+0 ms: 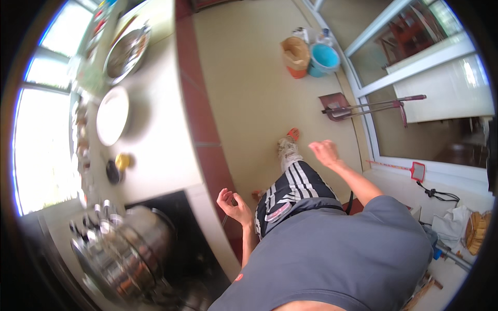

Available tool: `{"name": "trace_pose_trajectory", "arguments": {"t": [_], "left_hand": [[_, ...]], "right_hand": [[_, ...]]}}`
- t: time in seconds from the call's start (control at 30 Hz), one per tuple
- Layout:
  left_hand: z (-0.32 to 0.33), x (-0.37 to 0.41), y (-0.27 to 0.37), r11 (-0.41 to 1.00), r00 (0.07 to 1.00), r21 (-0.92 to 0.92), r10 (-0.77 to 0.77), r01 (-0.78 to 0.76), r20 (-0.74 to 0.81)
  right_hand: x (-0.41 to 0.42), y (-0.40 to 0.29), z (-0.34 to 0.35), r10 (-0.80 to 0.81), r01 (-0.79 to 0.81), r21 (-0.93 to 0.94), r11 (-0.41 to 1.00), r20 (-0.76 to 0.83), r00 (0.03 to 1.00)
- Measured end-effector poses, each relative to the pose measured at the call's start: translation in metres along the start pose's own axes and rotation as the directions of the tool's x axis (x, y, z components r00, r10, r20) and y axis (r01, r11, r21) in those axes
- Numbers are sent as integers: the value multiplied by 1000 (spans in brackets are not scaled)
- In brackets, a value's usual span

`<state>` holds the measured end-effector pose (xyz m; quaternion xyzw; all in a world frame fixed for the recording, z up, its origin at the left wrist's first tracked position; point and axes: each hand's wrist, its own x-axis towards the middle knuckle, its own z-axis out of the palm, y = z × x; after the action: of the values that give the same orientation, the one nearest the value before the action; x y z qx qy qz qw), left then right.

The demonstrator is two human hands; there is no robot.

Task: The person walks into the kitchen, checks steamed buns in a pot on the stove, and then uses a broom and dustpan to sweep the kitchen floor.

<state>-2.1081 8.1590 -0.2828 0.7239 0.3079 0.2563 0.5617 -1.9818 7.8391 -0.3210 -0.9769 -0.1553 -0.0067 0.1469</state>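
Observation:
My left hand (pixel 234 208) hangs beside the kitchen counter's front edge, its fingers half curled and apart, with nothing in it. My right hand (pixel 326 153) is raised out to the right over the floor, fingers curled in loosely; it is a little blurred, and no object shows in it. Nearest to my left hand are the red-tiled counter front (pixel 204 116) and the black cooktop (pixel 186 237). A large shiny metal pot (pixel 132 248) stands on the cooktop. A white plate or shallow bowl (pixel 113 116) is farther along the pale countertop (pixel 163 128).
Beyond the plate, a metal basin (pixel 126 56) contains blurred items. A yellow object (pixel 122 161) lies near the window. On the floor are an orange bin with a paper bag (pixel 295 52), a blue bucket (pixel 324 58) and a maroon dustpan (pixel 336 107). Glass doors (pixel 412 74) line the right.

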Motion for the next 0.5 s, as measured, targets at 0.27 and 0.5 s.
{"name": "trace_pose_trajectory", "arguments": {"t": [0.27,0.5], "left_hand": [[169,19,40,965,915,68,-263,254,307],[278,59,87,945,753,325,-248,49,609]], "right_hand": [[-55,347,-133,672,-998,22,-51,-739,-51],[-39,475,-176,962,-954,-127,271,55,266]]}}
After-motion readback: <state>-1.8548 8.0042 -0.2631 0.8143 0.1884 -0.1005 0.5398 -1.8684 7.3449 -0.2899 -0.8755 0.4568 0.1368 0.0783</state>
